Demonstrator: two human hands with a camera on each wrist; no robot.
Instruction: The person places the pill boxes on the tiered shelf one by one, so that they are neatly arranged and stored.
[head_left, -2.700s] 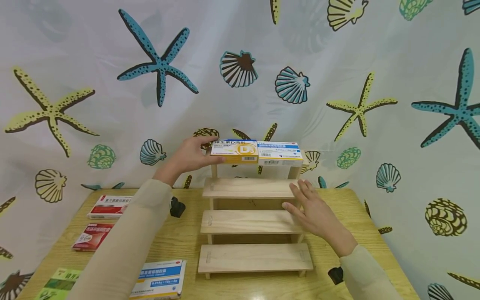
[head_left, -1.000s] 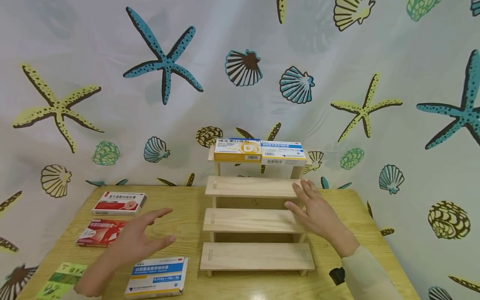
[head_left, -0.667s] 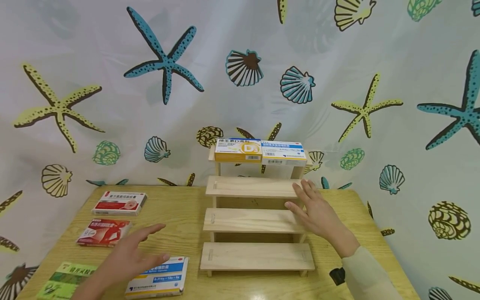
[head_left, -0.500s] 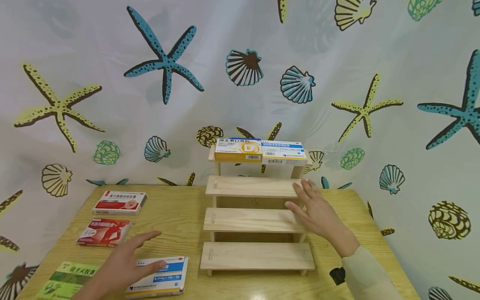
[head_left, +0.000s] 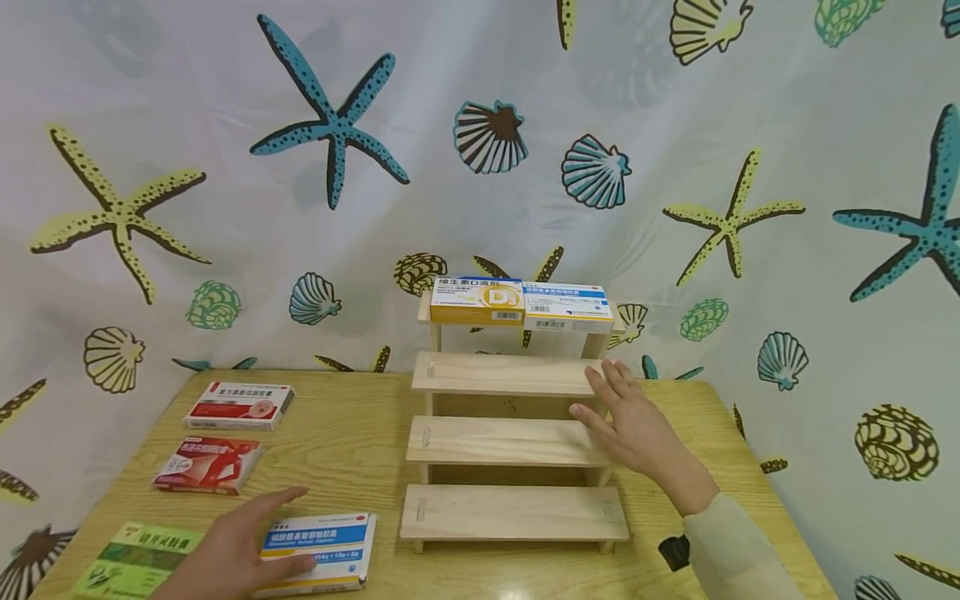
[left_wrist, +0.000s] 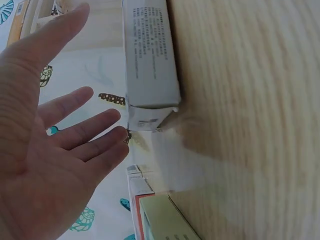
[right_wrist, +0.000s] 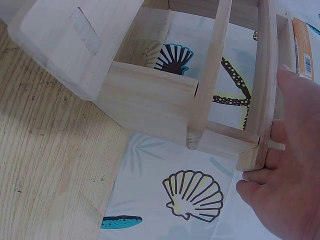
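Note:
My left hand (head_left: 232, 546) hovers over the left part of a blue-and-white medicine box (head_left: 330, 542) lying on the table. Its thumb and fingers are spread apart. In the left wrist view that box (left_wrist: 150, 60) shows its side, and a gap separates it from the fingers. At the right end of a stepped wooden rack (head_left: 510, 512) my right hand (head_left: 637, 429) rests against an upper step, fingers extended. The right wrist view shows the fingers touching the end of the rack. On the top step sit a yellow-and-white vitamin D box (head_left: 476, 302) and another blue-and-white box (head_left: 567, 307), side by side.
Left on the table lie a red-and-white box (head_left: 240, 406), a red box (head_left: 208, 465) and a green box (head_left: 138, 562), partly behind the left hand. A black object (head_left: 675, 552) is by the right wrist. Behind the table hangs a patterned curtain (head_left: 480, 217).
My left hand has left the vitamin D box on the top step and come down leftward to the blue-and-white box on the table. My right hand stays at the rack.

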